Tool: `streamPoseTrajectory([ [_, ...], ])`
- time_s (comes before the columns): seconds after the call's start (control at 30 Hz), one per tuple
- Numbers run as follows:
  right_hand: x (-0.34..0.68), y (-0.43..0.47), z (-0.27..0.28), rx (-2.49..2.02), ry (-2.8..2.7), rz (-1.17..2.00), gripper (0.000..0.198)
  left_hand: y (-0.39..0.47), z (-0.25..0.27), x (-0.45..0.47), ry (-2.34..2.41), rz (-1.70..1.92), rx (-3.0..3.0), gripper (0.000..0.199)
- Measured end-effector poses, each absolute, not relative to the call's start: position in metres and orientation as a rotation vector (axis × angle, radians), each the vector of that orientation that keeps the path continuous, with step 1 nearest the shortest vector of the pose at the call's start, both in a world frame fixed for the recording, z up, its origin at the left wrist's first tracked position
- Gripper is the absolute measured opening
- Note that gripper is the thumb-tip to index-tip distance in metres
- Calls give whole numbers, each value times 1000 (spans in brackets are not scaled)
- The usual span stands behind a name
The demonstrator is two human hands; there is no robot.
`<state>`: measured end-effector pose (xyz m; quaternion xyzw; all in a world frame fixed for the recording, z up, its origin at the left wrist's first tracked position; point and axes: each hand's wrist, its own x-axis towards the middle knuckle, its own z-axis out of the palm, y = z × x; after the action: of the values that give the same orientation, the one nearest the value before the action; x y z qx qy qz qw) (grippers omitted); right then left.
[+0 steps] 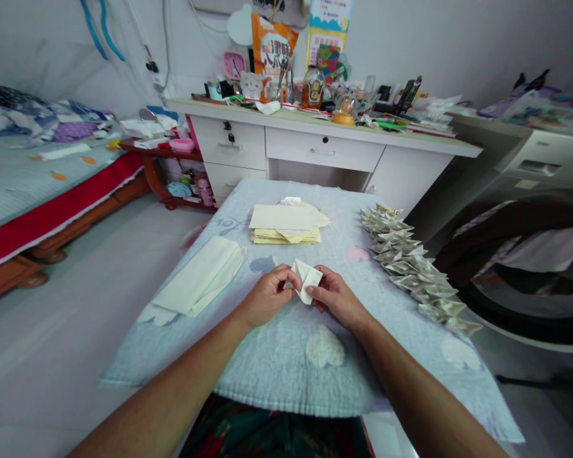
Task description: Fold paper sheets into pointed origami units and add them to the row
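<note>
A small piece of folded white paper (306, 278) is held up between both hands above the cloth-covered table (277, 356). My left hand (273, 294) pinches its left edge with thumb and fingers. On the other side, my right hand (335, 294) grips the right edge, thumb on the front face. Beyond the hands lies a stack of cream and yellow paper sheets (286, 219). Left of them rests a pile of pale folded sheets (200, 277). Along the right side run rows of folded paper pieces with pointed tips (405, 257).
A white desk (325, 149) with drawers stands behind the table, crowded with jars, an orange snack bag (272, 54) and a pink clock (233, 65). A front-loading washing machine (539, 165) is at the right. At the left is a bed (52, 184).
</note>
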<state>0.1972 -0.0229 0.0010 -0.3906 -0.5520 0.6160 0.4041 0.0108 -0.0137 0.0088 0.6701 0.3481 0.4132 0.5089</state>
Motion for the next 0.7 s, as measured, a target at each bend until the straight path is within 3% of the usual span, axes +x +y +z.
streamPoseTrajectory([
  [0.43,194,-23,4,-934,-1346,1532,38,-13,-2,10,869,958,1684,12],
  [0.7,192,-24,0,-922,-1387,1509,52,-16,3,10,880,929,1736,4],
])
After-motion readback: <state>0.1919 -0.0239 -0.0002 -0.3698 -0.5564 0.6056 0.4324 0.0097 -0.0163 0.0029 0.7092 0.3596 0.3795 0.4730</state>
